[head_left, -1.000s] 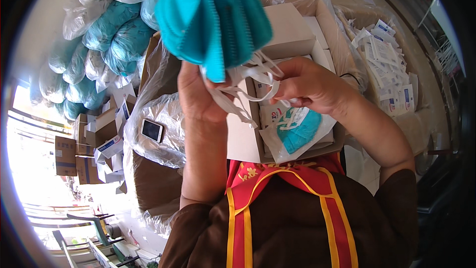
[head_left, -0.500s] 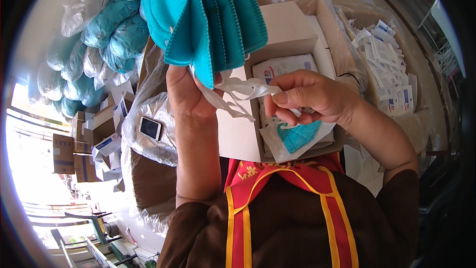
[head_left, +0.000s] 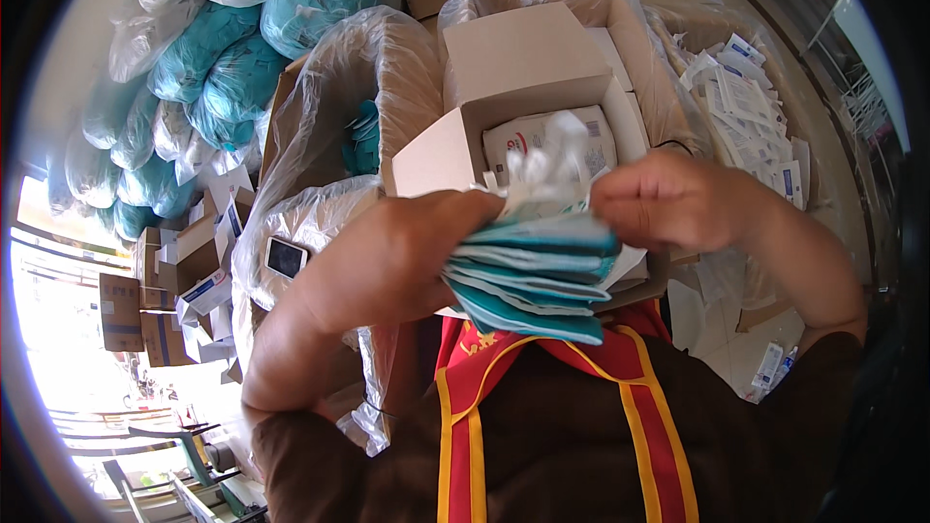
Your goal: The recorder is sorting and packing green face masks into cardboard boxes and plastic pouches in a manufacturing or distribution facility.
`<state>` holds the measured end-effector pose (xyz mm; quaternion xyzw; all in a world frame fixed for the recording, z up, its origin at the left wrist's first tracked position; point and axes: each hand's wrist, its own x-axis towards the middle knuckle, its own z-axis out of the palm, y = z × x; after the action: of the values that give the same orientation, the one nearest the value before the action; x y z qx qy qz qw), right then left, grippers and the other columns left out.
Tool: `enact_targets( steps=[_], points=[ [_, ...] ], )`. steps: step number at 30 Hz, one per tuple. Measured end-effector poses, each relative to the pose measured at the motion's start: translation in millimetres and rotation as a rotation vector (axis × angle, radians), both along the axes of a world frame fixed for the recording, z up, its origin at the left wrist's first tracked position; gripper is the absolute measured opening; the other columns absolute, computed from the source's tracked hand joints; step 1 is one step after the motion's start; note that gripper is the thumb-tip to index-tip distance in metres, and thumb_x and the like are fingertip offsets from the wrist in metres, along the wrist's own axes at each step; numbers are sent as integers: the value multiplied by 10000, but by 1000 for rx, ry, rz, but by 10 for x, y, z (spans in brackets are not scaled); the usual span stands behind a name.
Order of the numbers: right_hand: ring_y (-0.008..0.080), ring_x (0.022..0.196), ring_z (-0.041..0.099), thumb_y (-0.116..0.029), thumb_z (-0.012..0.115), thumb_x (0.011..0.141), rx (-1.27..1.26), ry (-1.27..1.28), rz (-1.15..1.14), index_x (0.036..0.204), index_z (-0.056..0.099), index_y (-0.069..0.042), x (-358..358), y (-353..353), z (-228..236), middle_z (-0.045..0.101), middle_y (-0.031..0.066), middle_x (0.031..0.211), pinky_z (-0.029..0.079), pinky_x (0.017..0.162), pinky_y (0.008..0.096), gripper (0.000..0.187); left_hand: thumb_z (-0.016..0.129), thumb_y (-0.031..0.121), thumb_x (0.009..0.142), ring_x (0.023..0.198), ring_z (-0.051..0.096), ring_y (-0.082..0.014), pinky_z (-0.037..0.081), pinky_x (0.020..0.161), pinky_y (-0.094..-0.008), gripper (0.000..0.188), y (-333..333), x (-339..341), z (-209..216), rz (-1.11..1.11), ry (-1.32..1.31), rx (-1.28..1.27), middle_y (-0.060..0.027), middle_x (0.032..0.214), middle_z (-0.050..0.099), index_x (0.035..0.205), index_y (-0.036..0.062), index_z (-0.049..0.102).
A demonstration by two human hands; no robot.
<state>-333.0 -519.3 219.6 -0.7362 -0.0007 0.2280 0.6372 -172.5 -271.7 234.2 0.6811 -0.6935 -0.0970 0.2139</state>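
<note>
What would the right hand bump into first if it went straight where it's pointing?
The right hand points left, so probably the stack of teal masks, near its upper edge below the blurry white straps. Depth is unclear, and blur hides whether they touch now.

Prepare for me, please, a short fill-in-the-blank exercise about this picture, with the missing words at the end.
1. Between the left hand and the right hand is a stack of teal ____.
2. The phone lies to the ____ of the open cardboard box.
3. The red straps over the brown clothing have ____ edges.

Missing words: masks; left; yellow.
</note>
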Motion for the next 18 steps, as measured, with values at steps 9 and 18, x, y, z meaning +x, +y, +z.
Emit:
enact_targets(
  steps=[9, 18],
  points=[
    [41, 564, 406, -314, 496, 1015, 81, 111, -136, 812, 586, -39, -605, -17, -60, 473, -27, 624, 340, 516, 231, 354, 704, 44, 663, 692, 662, -289, 538, 595, -371, 335, 390, 416, -131, 295, -439, -54, -73, 839, 601, 978, 72, 593],
    [48, 443, 405, -250, 523, 990, 547, 88, -579, 824, 543, -46, -696, -203, -399, 513, 28, 640, 277, 371, 194, 264, 672, 162, 922, 498, 506, -53, 349, 397, -199, 230, 419, 796, -188, 708, 946, -749, -17, 785, 646, 1087, 12, 620]
  ],
)
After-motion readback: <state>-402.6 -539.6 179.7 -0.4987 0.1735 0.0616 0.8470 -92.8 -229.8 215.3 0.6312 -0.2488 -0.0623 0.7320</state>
